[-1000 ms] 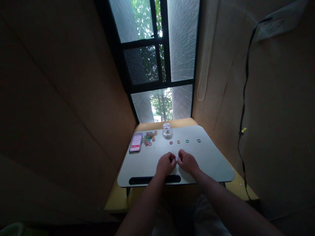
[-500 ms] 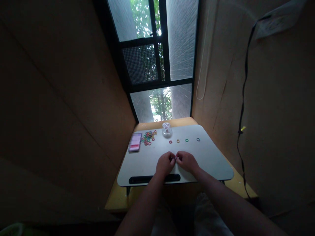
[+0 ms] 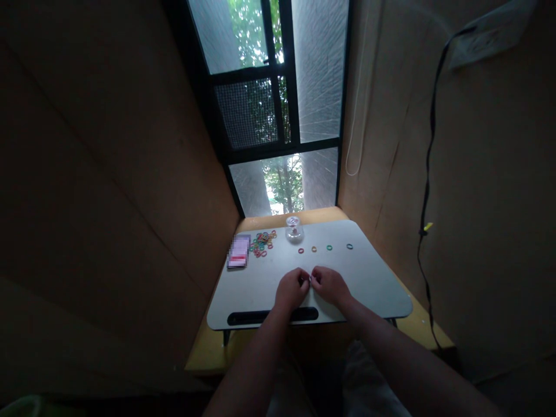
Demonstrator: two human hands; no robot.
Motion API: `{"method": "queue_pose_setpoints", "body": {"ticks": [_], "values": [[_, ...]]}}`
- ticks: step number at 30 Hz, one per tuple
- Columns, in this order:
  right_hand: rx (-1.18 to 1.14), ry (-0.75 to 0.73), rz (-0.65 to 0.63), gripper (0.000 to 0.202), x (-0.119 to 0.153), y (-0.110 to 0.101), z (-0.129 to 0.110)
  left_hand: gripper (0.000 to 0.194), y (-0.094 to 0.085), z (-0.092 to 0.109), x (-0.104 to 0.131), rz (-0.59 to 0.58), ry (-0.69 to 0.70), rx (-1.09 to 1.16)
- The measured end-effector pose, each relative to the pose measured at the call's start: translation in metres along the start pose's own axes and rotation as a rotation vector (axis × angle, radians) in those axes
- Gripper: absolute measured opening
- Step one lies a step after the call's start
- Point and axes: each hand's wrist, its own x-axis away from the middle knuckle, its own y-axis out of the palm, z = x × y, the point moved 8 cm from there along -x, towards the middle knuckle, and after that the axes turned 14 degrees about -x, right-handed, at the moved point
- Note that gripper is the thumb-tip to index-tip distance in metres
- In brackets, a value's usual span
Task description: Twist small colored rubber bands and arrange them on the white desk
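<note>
My left hand (image 3: 292,288) and my right hand (image 3: 330,285) meet fingertip to fingertip over the white folding table (image 3: 369,289). Both are closed in a pinch around something too small to make out. Beyond them four small rings lie apart in a row: a red ring (image 3: 301,251), a yellow ring (image 3: 314,249), a green ring (image 3: 329,247) and a dark blue ring (image 3: 350,247). A pile of coloured rings (image 3: 262,243) lies at the back left. Behind my hands stands a clear round container (image 3: 294,230).
At the table's left edge lies a phone (image 3: 238,252) with a blurred screen. A black slot (image 3: 249,317) runs along the front edge, partly under my left forearm. A black cable (image 3: 428,174) hangs on the right wall. The window (image 3: 284,179) rises behind the table.
</note>
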Motion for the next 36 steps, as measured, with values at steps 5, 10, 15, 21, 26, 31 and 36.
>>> {"method": "queue_pose_setpoints", "body": {"ticks": [5, 10, 15, 21, 26, 31, 36], "values": [[-0.004, 0.010, -0.006, 0.012, 0.0004, -0.0002, -0.0009, 0.008, -0.0003, 0.0005, -0.0001, -0.012, -0.009, -0.007], [-0.016, -0.013, 0.001, 0.013, 0.0009, -0.0004, -0.0015, 0.009, 0.0018, -0.0016, -0.0002, -0.012, -0.013, -0.006], [-0.008, -0.040, 0.015, 0.016, 0.0008, -0.0013, -0.0024, 0.008, 0.0030, -0.0018, -0.0011, -0.002, 0.000, -0.008], [-0.056, -0.038, -0.006, 0.012, 0.0014, -0.0019, -0.0032, 0.009, 0.0021, -0.0007, -0.0008, -0.023, -0.009, -0.021], [-0.053, -0.053, -0.038, 0.012, 0.0015, -0.0002, -0.0045, 0.007, 0.0028, -0.0017, -0.0013, -0.016, -0.002, -0.022], [-0.019, -0.059, -0.026, 0.017, 0.0014, 0.0005, -0.0049, 0.007, 0.0044, -0.0032, -0.0017, -0.017, -0.008, -0.024], [-0.003, -0.046, -0.010, 0.017, 0.0016, 0.0000, -0.0040, 0.007, 0.0042, -0.0033, -0.0009, 0.005, 0.012, -0.010]]}}
